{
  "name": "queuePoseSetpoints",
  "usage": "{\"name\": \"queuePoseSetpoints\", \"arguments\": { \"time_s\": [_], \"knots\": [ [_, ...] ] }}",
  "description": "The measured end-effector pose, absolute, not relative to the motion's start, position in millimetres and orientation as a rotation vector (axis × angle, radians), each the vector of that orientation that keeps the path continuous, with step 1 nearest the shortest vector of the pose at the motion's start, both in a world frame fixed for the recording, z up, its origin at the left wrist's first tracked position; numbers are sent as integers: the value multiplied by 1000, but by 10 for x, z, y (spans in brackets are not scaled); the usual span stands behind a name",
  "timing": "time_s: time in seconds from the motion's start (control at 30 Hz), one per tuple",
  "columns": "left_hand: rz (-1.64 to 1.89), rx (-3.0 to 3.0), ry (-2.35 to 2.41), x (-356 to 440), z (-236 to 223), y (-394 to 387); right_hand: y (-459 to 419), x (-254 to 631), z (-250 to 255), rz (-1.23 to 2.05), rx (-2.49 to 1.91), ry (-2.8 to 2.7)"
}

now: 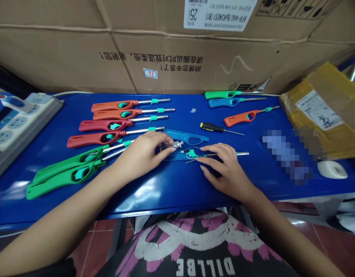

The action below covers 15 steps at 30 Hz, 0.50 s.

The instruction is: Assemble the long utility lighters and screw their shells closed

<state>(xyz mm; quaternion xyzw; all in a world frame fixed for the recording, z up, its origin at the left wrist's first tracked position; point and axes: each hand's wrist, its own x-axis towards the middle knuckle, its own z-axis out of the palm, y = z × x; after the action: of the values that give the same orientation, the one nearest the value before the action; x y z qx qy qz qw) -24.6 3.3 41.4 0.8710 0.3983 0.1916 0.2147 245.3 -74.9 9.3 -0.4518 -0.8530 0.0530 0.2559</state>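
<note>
My left hand (145, 154) rests on the blue table (177, 184), its fingertips pinched on a small metal part (173, 145) of an opened blue lighter. My right hand (223, 163) lies beside it, fingers curled onto the lighter's lower half with its teal trigger (193, 153) and metal tube (240, 154). The blue half-shell (185, 136) lies just beyond both hands. A black-handled screwdriver (216, 128) lies behind them.
Rows of orange, red and green long lighters (108, 134) lie left. Green, blue and orange lighters (232, 102) sit at the back right. A power strip (15, 123) is far left; cardboard boxes (165, 57) stand behind; a yellow parcel (324, 107) and tape roll (331, 169) are right.
</note>
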Motion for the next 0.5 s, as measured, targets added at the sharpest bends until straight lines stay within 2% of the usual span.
{"name": "queuePoseSetpoints", "arguments": {
  "time_s": [0.2,0.5],
  "knots": [
    [613,2457,911,-125,354,-84,-753,2411,104,87,-1272,-2361],
    [636,2414,867,-48,283,-116,-571,2428,209,225,-1195,-2450]
  ]
}}
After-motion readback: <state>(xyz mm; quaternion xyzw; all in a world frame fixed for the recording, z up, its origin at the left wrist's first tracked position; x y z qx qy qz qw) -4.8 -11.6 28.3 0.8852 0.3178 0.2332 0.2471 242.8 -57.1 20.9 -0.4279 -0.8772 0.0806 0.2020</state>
